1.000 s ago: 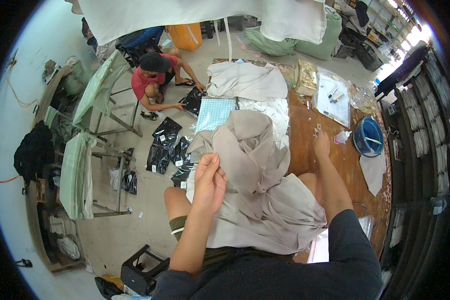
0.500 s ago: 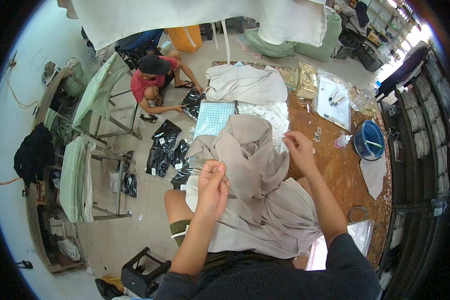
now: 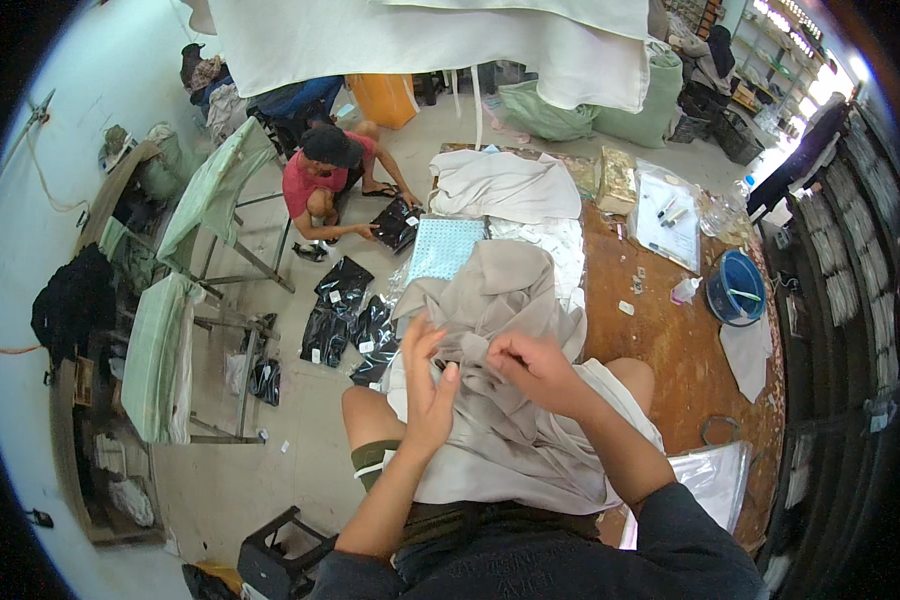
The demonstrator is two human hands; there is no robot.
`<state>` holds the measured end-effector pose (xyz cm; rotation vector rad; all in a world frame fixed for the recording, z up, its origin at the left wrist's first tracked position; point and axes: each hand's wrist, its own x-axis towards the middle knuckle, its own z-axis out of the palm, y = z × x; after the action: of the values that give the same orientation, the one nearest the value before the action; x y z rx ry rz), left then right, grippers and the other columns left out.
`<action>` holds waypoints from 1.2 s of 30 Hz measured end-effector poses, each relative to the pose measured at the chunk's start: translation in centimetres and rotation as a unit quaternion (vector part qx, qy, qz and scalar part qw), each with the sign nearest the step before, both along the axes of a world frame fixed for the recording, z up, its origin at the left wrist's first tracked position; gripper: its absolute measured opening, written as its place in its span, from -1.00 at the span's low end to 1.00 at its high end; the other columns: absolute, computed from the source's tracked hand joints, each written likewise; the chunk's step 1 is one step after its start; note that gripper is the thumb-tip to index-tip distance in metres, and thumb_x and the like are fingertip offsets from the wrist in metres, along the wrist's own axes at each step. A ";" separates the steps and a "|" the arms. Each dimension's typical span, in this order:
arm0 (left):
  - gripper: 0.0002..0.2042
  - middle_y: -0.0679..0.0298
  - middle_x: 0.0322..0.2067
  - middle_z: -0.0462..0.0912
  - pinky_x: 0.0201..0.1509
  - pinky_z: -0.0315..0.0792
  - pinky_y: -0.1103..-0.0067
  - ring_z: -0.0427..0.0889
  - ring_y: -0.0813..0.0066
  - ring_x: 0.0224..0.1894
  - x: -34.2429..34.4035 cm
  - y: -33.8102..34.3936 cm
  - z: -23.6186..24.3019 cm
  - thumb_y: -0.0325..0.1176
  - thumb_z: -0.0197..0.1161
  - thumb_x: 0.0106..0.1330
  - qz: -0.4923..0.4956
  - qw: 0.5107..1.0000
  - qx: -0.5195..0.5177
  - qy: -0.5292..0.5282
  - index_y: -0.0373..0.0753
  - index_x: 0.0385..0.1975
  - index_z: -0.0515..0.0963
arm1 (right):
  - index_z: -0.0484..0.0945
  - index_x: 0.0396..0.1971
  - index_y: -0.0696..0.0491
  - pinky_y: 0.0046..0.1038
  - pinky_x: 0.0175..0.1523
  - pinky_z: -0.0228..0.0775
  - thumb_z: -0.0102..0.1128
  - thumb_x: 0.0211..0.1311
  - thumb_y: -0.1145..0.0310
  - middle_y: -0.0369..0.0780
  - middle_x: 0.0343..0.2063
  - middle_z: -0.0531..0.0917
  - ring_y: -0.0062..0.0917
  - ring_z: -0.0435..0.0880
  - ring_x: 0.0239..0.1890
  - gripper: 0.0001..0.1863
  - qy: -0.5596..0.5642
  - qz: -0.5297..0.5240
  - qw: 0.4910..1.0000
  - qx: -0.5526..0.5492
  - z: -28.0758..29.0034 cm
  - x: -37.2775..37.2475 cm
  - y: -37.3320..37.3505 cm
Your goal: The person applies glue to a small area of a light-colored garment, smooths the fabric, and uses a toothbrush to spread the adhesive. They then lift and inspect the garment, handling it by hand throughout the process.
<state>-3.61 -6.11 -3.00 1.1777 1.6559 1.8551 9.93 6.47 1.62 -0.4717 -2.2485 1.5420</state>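
Observation:
A large greige cloth (image 3: 495,285) lies bunched over my lap and up onto the table, with its folds running between my hands. My left hand (image 3: 428,390) is raised over the cloth's left side, its fingers stretched and the thumb apart. Close to its right, my right hand (image 3: 538,372) is closed, fingers curled and pinched beside a small peak of the cloth. Whatever is between those fingertips is too small or hidden to name.
On the brown table (image 3: 660,350) are a folded pale cloth (image 3: 505,185), a light-blue dotted sheet (image 3: 445,248), white labels, pens, a small bottle (image 3: 685,290) and a blue bucket (image 3: 737,285). A co-worker (image 3: 320,175) squats at left by black plastic packets (image 3: 335,310). White cloth (image 3: 420,50) hangs ahead.
My right hand has moved left and down from the table side to near my left hand. My left hand's fingers have spread from a pinch. The view has shifted slightly.

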 end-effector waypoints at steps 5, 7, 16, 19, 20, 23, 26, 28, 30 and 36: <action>-0.50 0.06 0.06 0.49 0.19 0.32 0.49 0.48 0.32 0.13 -0.7 2.0 2.8 -0.16 0.15 0.37 -0.331 0.940 -0.080 -0.041 -0.36 0.19 0.30 | 0.51 -0.26 0.12 -0.50 -0.34 0.36 0.16 0.27 0.41 -0.21 -0.51 0.58 -0.58 0.54 -0.47 -0.88 0.035 0.038 0.997 0.058 2.7 2.6 -0.1; -0.54 0.11 -0.01 0.54 0.09 0.39 0.52 0.54 0.34 0.04 0.4 2.5 3.3 -0.25 0.23 0.32 -0.350 0.933 -0.064 -0.062 -0.34 0.14 0.37 | 0.52 -0.23 0.12 -0.50 -0.36 0.35 0.18 0.26 0.41 -0.21 -0.50 0.60 -0.58 0.55 -0.48 -0.86 0.030 0.017 0.999 0.031 3.3 3.6 0.2; -0.83 0.31 -0.45 0.55 -0.32 0.37 0.60 0.51 0.52 -0.40 0.3 2.3 1.7 -0.48 0.39 0.13 -0.307 0.938 -0.105 0.121 -0.31 -0.34 0.54 | 0.55 -0.16 0.10 -0.46 -0.33 0.37 0.18 0.26 0.40 -0.22 -0.48 0.63 -0.55 0.57 -0.45 -0.81 -0.073 0.090 0.993 0.034 0.5 7.2 2.2; -0.82 0.33 -0.48 0.50 -0.37 0.30 0.58 0.44 0.51 -0.43 0.0 1.7 1.3 -0.46 0.40 0.12 -0.328 0.944 -0.024 0.030 -0.33 -0.38 0.52 | 0.55 -0.17 0.11 -0.44 -0.34 0.36 0.16 0.29 0.37 -0.20 -0.49 0.63 -0.54 0.56 -0.47 -0.81 -0.042 0.109 0.992 0.049 -0.9 7.6 1.7; -0.82 0.33 -0.48 0.48 -0.39 0.28 0.58 0.43 0.50 -0.43 -0.1 1.5 1.4 -0.46 0.40 0.12 -0.345 0.938 -0.027 0.000 -0.34 -0.39 0.52 | 0.55 -0.18 0.12 -0.43 -0.35 0.35 0.14 0.30 0.35 -0.19 -0.49 0.62 -0.54 0.55 -0.47 -0.81 -0.009 0.088 0.995 0.037 -1.1 7.6 1.6; -0.82 0.31 -0.40 0.48 -0.27 0.32 0.59 0.44 0.50 -0.35 -1.1 1.2 2.1 -0.35 0.30 0.26 -0.378 0.917 -0.127 0.031 -0.35 -0.35 0.52 | 0.56 -0.21 0.14 -0.43 -0.37 0.33 0.12 0.33 0.32 -0.16 -0.51 0.60 -0.55 0.52 -0.50 -0.80 0.015 0.067 0.997 0.033 -0.9 7.7 2.1; -0.71 0.22 -0.23 0.57 -0.04 0.37 0.58 0.53 0.45 -0.15 -1.3 1.8 2.1 -0.22 0.09 0.42 -0.379 0.907 -0.183 0.016 -0.38 -0.23 0.55 | 0.56 -0.24 0.14 -0.43 -0.40 0.32 0.12 0.33 0.31 -0.15 -0.52 0.60 -0.55 0.51 -0.52 -0.80 0.019 0.057 0.998 0.028 0.3 7.3 3.3; -0.63 0.16 -0.09 0.58 0.09 0.34 0.56 0.53 0.40 -0.02 -0.6 2.3 1.7 -0.17 -0.03 0.47 -0.360 0.928 -0.099 0.019 -0.40 -0.13 0.55 | 0.56 -0.25 0.14 -0.43 -0.40 0.31 0.13 0.33 0.31 -0.16 -0.52 0.60 -0.55 0.51 -0.53 -0.80 0.018 0.054 0.998 0.027 1.0 6.9 4.3; -0.58 0.12 0.03 0.55 0.19 0.31 0.52 0.51 0.34 0.08 0.0 2.6 1.2 -0.14 -0.08 0.50 -0.337 0.937 -0.085 -0.047 -0.43 -0.04 0.52 | 0.56 -0.26 0.14 -0.43 -0.41 0.31 0.14 0.32 0.30 -0.17 -0.51 0.60 -0.55 0.51 -0.53 -0.80 0.008 0.061 0.998 0.030 1.3 6.6 5.2; -0.53 0.08 0.14 0.48 0.33 0.26 0.34 0.43 0.20 0.22 2.1 3.7 0.2 -0.12 -0.08 0.50 -0.248 0.842 -0.142 -0.457 -0.45 0.13 0.38 | 0.59 -0.23 0.14 -0.48 -0.23 0.44 0.23 0.25 0.24 -0.17 -0.43 0.65 -0.50 0.62 -0.37 -0.74 0.050 -0.071 0.994 0.060 -3.3 5.7 8.0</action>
<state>-1.49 -2.41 -2.84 0.3862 0.9023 1.3989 15.59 14.48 -1.73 -0.4955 -2.1659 1.3238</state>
